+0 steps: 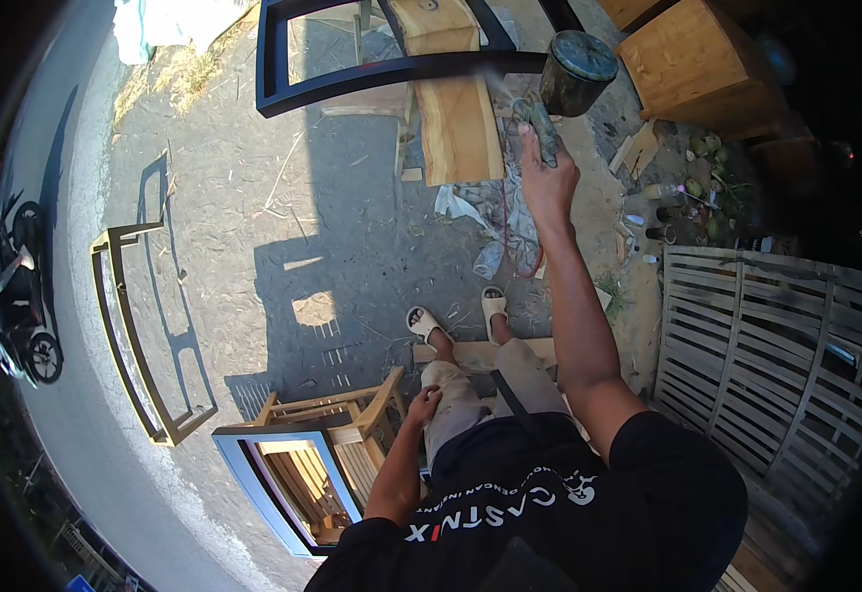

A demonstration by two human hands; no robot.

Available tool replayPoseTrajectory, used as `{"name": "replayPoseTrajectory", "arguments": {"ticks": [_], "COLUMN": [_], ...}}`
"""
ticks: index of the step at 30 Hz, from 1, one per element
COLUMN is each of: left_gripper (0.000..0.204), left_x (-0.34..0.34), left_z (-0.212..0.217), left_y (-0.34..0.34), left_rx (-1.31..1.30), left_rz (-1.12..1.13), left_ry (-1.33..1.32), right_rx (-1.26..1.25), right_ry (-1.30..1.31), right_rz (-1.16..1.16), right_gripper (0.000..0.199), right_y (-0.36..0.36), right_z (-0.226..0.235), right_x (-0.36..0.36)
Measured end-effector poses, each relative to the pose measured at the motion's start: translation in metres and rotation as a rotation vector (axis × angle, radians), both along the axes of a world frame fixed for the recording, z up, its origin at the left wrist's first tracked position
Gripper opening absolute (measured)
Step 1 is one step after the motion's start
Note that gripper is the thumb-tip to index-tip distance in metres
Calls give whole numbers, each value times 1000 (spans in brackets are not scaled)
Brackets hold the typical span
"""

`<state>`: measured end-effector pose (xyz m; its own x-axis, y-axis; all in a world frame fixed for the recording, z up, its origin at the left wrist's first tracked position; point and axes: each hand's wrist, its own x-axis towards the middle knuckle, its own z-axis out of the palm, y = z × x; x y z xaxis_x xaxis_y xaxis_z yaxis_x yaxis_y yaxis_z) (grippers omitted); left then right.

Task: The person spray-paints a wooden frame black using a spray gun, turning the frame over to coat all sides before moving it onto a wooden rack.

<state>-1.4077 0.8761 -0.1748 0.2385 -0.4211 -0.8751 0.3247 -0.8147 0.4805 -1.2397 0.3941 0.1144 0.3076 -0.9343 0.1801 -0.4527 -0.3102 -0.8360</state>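
My right hand (547,178) reaches far forward, its fingers wrapped round a paint-smeared spray gun (541,130). A dark paint cup (574,79) with a round lid sits at the gun's right side. Pale mist shows in front of its nozzle, close to a black-painted frame (392,71). The frame's long bar crosses over a wooden plank (459,133) with bark-brown edges. My left hand (425,403) hangs low beside my left thigh, fingers curled in, with nothing visible in them.
Left of me stands a wooden piece with a dark frame (327,483). Farther left is a slim frame (130,335), then a road with a motorcycle (27,296). On the right are a slatted panel (747,345), a wooden cabinet (692,69) and bottles. Plastic sheeting (490,222) lies ahead.
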Motion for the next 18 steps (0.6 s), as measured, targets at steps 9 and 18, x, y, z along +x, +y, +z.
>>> {"name": "replayPoseTrajectory", "arguments": {"ticks": [9,18], "left_gripper": [53,54], "left_x": [-7,-24], "left_z": [-1,15], "left_y": [-16,-21], "left_rx": [20,51], "left_rz": [-83,-16], "left_ry": [-23,-26], "right_rx": [42,61], "right_ry": [84,126], "right_rz": [173,547], "right_gripper": [41,48], "right_y": [-8,24], "right_z": [32,25], "right_x": [21,128]}}
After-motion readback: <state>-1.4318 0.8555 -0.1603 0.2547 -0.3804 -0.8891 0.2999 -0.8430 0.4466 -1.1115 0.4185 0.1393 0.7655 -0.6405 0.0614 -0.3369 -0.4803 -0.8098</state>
